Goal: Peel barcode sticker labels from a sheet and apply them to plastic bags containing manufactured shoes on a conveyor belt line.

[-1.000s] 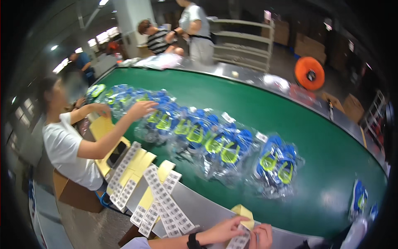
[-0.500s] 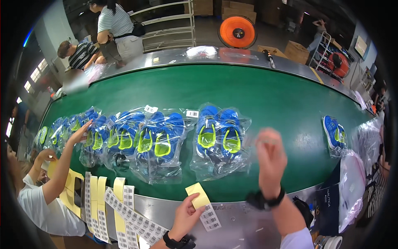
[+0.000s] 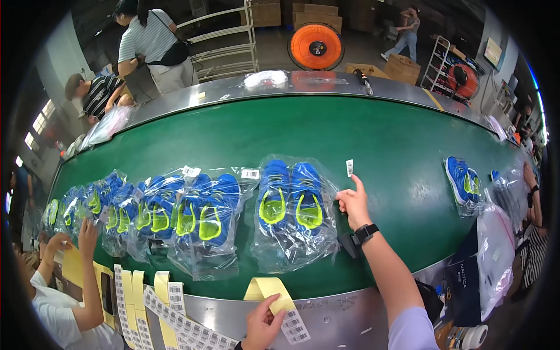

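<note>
My left hand (image 3: 263, 324) pinches a strip of barcode stickers (image 3: 294, 328) on yellow backing, at the belt's near edge. My right hand (image 3: 354, 205) is over the green belt with its index finger stretched out and the other fingers curled. A small white barcode sticker (image 3: 349, 168) clings to that fingertip. Just left of this hand lies a pair of blue shoes (image 3: 291, 201) with lime-green linings, in a clear plastic bag. Another bagged pair (image 3: 211, 207) lies to its left, with a white sticker (image 3: 250, 174) on the bag's upper right corner.
More bagged shoes (image 3: 114, 201) line the belt's left side, where a co-worker's hands (image 3: 87, 238) are. Sticker strips (image 3: 192, 318) hang over the near metal edge. At the right are a blue pair (image 3: 464, 181), plastic bags (image 3: 494, 256) and another person's arm (image 3: 532, 195).
My right hand has moved farther over the belt and its index finger now points out, showing the sticker. The left co-worker's raised hand has drawn back from the shoes. The view has shifted slightly.
</note>
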{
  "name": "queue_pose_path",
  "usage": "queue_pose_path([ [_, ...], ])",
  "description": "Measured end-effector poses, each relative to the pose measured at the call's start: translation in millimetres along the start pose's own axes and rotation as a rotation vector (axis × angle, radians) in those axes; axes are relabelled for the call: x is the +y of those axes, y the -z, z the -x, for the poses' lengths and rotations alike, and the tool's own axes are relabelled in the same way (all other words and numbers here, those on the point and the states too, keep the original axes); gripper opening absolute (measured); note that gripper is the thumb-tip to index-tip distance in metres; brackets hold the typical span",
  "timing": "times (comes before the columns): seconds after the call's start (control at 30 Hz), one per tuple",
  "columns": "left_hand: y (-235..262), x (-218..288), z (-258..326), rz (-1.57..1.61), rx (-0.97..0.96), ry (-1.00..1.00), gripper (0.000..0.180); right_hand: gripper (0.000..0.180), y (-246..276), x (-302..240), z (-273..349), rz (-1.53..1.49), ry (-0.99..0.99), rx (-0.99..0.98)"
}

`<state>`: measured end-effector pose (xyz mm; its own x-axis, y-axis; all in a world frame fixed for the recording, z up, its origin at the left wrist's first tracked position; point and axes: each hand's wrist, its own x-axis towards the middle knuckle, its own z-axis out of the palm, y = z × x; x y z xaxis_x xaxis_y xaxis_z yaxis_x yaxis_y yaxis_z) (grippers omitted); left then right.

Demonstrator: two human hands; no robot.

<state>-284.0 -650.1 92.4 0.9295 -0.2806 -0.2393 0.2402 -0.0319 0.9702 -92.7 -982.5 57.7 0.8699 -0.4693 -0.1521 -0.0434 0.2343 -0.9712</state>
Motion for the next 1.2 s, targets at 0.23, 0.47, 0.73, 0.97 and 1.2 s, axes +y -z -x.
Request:
queue_pose_path([
  [0.23, -6.0, -4.0, -2.5, 0.015, -0.023, -0.003, 0.04, 0.039, 37.6, -20.7, -39.5, -0.429, -0.105, 0.079],
  [0.47, -21.6, 24.1, 0.1, -0.216, 0.077, -0.057, 0.036, 0.019, 41.9, -18.2, -67.0, -0.406, -0.549, -0.354],
  [0.73, -30.7, 19.8, -0.2, -0.223, 0.078, -0.048, 0.036, 0.008, 14.0, -16.3, -101.4, -0.384, -0.477, -0.434],
  [0.97, -41.4, 21.3, -0.9, -0.237, 0.067, -0.079, 0.033, 0.005, 11.5, -12.6, -110.0, -0.331, -0.443, -0.42],
  [1.2, -46.4, 15.5, -0.8, -0.237, 0.062, -0.113, 0.033, 0.008, -1.3, -6.3, -106.2, -0.226, -0.323, -0.301],
])
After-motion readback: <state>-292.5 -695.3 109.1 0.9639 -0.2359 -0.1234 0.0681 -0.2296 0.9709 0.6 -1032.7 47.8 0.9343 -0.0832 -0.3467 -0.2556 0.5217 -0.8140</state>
